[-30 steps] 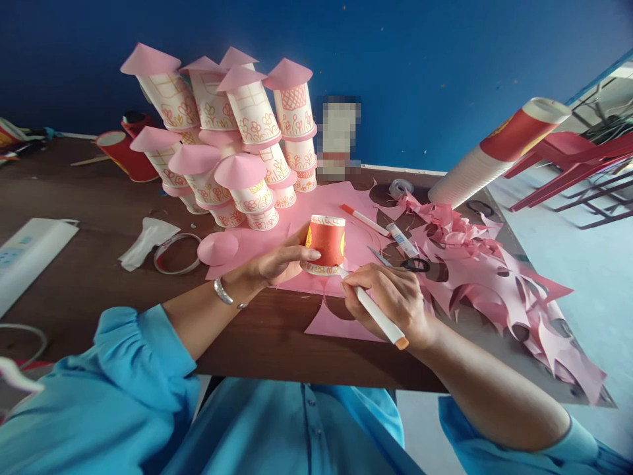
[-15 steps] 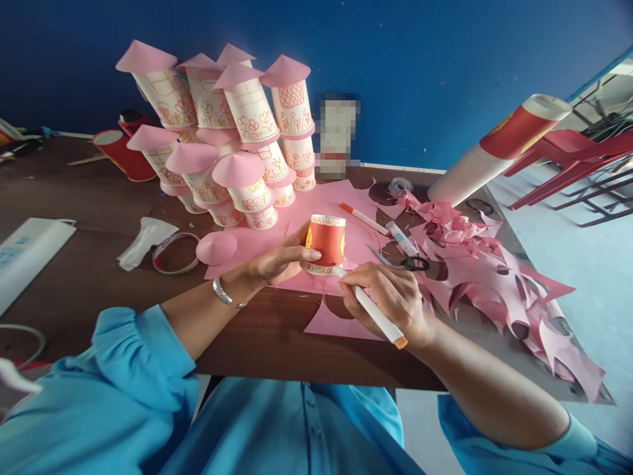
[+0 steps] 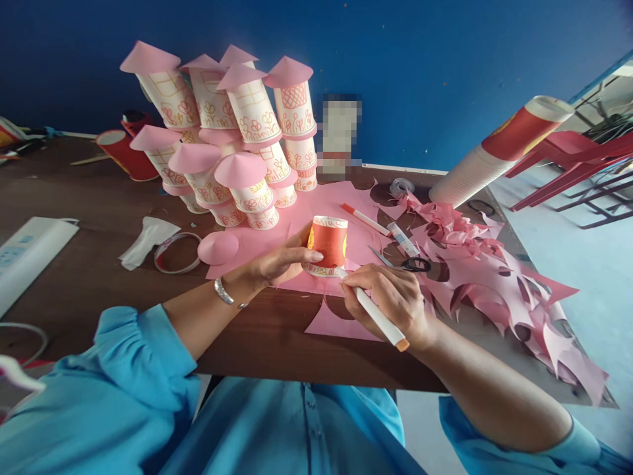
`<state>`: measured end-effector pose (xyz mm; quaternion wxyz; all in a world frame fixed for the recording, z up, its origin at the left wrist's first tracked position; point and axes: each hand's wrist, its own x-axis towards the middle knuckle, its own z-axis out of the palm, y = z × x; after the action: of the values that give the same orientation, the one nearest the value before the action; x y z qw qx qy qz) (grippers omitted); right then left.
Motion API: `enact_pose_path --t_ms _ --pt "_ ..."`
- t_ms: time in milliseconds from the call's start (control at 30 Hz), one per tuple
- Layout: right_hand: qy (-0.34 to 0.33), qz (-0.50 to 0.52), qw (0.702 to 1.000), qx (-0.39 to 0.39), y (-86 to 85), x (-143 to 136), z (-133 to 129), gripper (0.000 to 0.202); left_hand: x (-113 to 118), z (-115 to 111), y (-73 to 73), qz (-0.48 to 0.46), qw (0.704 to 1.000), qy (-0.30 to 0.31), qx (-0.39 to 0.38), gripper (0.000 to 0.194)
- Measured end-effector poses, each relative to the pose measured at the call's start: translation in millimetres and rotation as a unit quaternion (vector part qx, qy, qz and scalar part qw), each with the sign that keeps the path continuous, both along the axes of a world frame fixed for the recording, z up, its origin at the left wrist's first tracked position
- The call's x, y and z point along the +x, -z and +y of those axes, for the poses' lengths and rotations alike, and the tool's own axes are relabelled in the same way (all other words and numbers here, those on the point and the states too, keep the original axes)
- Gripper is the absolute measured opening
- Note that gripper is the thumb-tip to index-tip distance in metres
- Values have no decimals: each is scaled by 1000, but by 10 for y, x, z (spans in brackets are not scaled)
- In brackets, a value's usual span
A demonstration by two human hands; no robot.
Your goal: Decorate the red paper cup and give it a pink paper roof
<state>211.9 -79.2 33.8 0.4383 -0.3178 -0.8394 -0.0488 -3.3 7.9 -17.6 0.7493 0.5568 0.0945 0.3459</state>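
My left hand (image 3: 289, 257) is closed around a red paper cup (image 3: 330, 243) with white bands at both ends, its thumb across the red side. Small drawn marks run along both white bands. In my right hand (image 3: 388, 297) is a white marker (image 3: 378, 316) with an orange end, gripped like a pen. The marker's tip meets the cup's lower white band, or is very close to it. Beneath the cup lies pink paper (image 3: 281, 241). Just beyond my right hand are scissors (image 3: 413, 264), a glue stick (image 3: 403, 239) and another marker with a red cap (image 3: 366, 219).
Decorated paper-cup towers with pink cone roofs (image 3: 241, 170) stand at the back left. Pink paper scraps (image 3: 494, 277) cover the table's right side, near a tall leaning cup stack (image 3: 475, 168). A tape roll (image 3: 178, 253), a pink cone (image 3: 217, 249) and a white power strip (image 3: 34, 257) lie left.
The whole view has shifted very slightly. Both hands keep the same hold on the cup and marker, and the marker tip stays at the lower band.
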Motion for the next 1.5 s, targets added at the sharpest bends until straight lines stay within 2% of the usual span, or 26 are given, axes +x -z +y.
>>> enact_pose_path --t_ms 200,533,700,900,1100,1267,1400,1500 --pt "5 -3 1000 0 8 -7 -10 18 3 -7 -38 7 1000 2 -2 13" --pt "2 -3 1000 3 14 1 5 17 -8 -10 -25 36 999 -2 -30 23" --pt "6 -1 1000 9 -11 4 17 19 -14 -10 -24 28 1000 -7 -9 12" --pt "6 -2 1000 4 -37 10 16 20 7 -21 -72 42 999 -13 -24 27" --pt "14 -12 1000 1 -38 13 13 20 12 -22 -83 23 1000 -6 -7 13" --pt "7 4 1000 13 -67 25 7 19 1 -6 -22 12 1000 1 -10 14" --pt "6 36 998 47 -110 53 4 21 -11 29 65 -17 999 -33 3 17" --pt "5 32 998 50 -114 57 4 22 -4 39 76 -9 999 -26 -37 18"
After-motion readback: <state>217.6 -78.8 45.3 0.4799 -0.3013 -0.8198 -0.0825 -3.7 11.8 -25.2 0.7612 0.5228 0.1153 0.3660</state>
